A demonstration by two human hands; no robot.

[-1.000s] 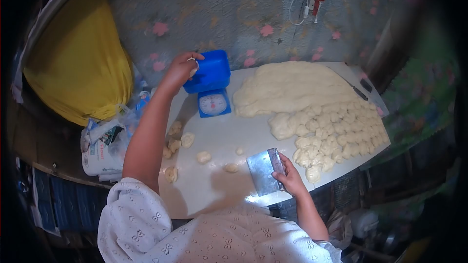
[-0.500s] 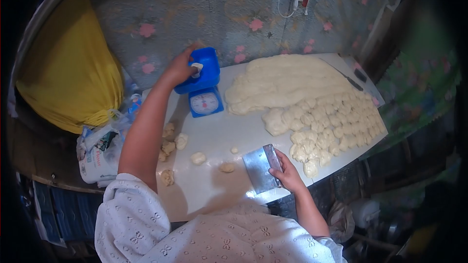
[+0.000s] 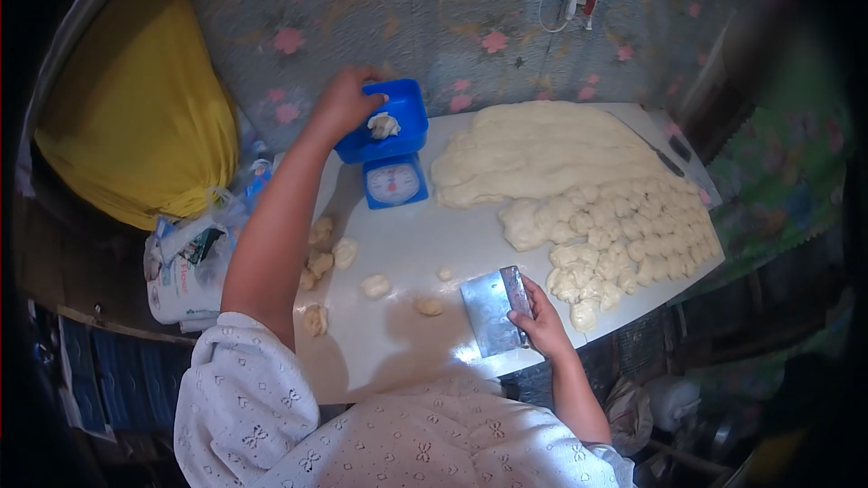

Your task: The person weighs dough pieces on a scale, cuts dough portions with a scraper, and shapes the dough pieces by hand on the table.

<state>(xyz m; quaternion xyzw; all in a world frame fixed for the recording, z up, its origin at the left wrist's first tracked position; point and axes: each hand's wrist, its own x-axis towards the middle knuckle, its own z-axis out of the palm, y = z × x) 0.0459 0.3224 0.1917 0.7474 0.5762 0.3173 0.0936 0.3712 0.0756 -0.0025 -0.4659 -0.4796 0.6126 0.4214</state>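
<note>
My left hand (image 3: 353, 101) is at the back left rim of the blue scale tray (image 3: 412, 131), thumb and fingers apart. It holds nothing. Inside the tray lies a small dough piece (image 3: 384, 126), just below my thumb. The tray sits on a blue kitchen scale (image 3: 395, 183) with a round white dial. My right hand (image 3: 543, 321) grips a metal dough scraper (image 3: 493, 312) by its handle, its broad blade turned left above the table's front part. Left of the blade are small dough lumps (image 3: 375, 286) on the white tabletop (image 3: 398, 239).
A large dough slab (image 3: 542, 149) covers the back right of the table, with many cut dough pieces (image 3: 633, 230) before it. A knife (image 3: 665, 158) lies at the far right. A flour bag (image 3: 176, 294) and a yellow cloth (image 3: 136, 99) are at left.
My left hand has let go of the dough piece, which now rests in the tray, and has drawn up toward the rim. My right hand still holds the scraper. The view has shifted slightly.
</note>
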